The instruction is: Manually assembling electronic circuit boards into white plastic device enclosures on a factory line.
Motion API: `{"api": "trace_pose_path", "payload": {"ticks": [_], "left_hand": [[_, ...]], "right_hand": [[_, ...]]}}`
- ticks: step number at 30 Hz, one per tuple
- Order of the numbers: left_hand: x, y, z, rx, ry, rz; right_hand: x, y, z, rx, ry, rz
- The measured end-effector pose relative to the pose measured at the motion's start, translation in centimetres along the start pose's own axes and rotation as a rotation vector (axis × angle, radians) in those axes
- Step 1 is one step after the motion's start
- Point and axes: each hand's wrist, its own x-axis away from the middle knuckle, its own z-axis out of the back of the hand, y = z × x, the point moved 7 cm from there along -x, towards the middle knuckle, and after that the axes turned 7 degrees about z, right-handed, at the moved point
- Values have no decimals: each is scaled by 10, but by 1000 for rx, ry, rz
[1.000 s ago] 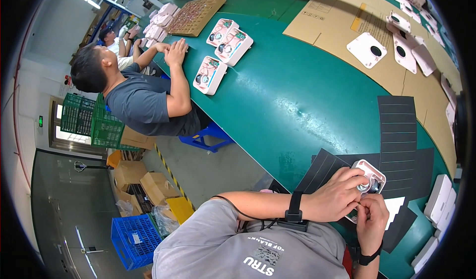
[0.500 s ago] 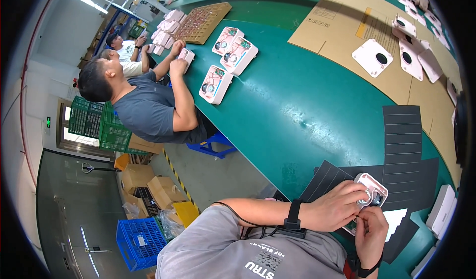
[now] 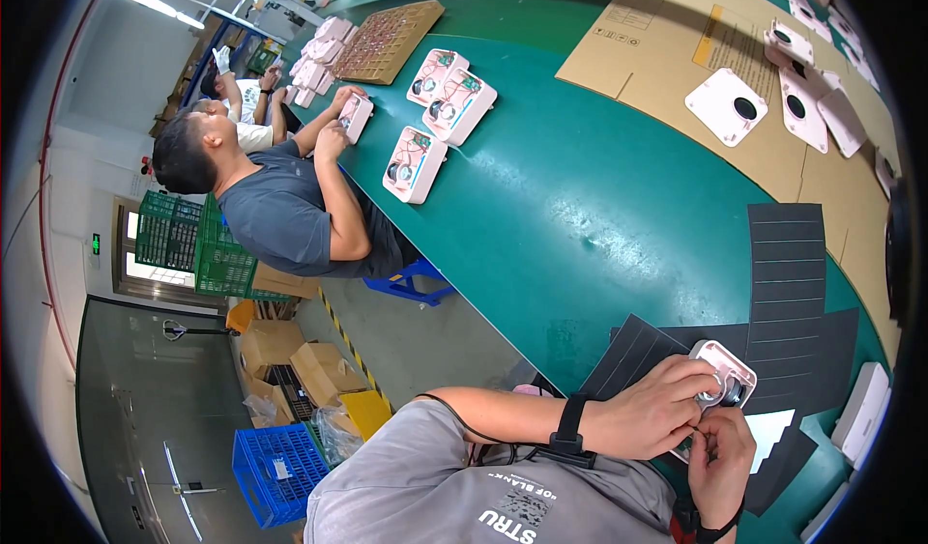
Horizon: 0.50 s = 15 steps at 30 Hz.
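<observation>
A pale pink plastic housing (image 3: 710,349) lies open on black sheets at the near right of the bench, with round silver and black parts inside. My left hand (image 3: 650,407) is closed over its left side, fingers curled onto the silver round part. Close beside it, my right hand (image 3: 720,452) pinches at the near end of the housing. Its thumb and fingertips are pressed together, and whatever sits between them is too small to make out. Both hands hide much of the housing's lower half.
Black foam-like strip sheets (image 3: 785,273) lie around the housing. Flat cardboard (image 3: 667,71) bears several pink panels (image 3: 727,107). Further left stand open pink housings (image 3: 416,165) with wiring. A co-worker (image 3: 290,196) sits at the bench's left edge, near a brown tray (image 3: 391,42). White cases (image 3: 860,414) lie far right.
My hands stay at the housing with only slight finger shifts. The co-worker's hands have moved slightly down and left with their pink piece. Farther back, a gloved hand has come up.
</observation>
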Motion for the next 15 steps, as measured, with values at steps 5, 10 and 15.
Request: {"api": "trace_pose_path", "payload": {"ticks": [5, 10, 15], "left_hand": [[3, -1, -7, 1, -20, -3], [6, -5, -11, 32, 6, -54], [-1, 4, 3, -119, -14, -82]], "right_hand": [[5, 0, 1, 13, 2, 69], [14, 2, 3, -9, 47, 4], [1, -11, 5, 110, 74, 198]]}}
